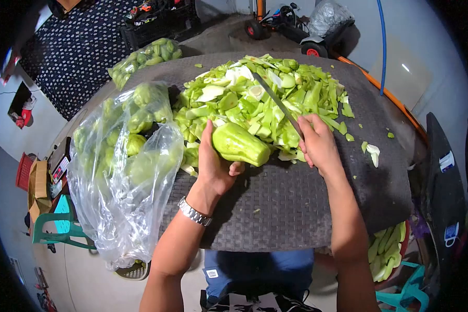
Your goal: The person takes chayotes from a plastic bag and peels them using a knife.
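My left hand (213,165), with a metal watch on its wrist, is closed around a pale green, pear-shaped chayote (240,144) above the table's near half. My right hand (317,141) grips a knife (276,101) by its handle, the long blade slanting up and left over the cut pieces. Blade and chayote are apart. Behind both hands spreads a big heap of green peelings and chunks (307,96). Left of my left hand stands a clear plastic bag (135,177) holding several whole chayotes (136,144).
The dark woven table (286,208) has scattered scraps (372,153) on its right side. Another bag of green vegetables (145,60) lies at its far left. Below right is a container of long cut pieces (387,249), near a green stool (408,291). A green chair (62,223) stands left.
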Tool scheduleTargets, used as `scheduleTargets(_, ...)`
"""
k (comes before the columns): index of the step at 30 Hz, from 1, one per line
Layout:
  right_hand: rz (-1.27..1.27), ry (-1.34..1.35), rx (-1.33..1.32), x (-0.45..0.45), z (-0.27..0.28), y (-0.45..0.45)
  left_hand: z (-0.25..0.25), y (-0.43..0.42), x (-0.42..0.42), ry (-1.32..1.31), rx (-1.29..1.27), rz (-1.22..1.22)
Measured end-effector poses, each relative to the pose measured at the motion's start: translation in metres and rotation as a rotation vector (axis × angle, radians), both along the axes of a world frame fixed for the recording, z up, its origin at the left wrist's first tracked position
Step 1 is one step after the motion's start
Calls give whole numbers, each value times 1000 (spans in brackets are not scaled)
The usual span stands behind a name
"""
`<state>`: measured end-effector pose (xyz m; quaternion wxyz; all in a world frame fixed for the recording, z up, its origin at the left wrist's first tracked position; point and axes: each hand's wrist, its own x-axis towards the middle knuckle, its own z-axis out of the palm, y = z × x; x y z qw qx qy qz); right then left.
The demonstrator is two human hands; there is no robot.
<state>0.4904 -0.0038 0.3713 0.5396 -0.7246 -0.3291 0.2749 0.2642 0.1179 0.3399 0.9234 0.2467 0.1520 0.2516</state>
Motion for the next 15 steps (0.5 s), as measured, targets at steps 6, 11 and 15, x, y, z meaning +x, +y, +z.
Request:
scheduleTargets(6,1,-102,-4,0,6,3,23,-14,6,-109,-103,182)
scheduleTargets(11,154,-253,-3,-22,11,-3,11,-11,10,-31,-69,225)
scheduleTargets(15,239,-425,-64,-40,15,-10,-3,-6,8,-163,-49,162)
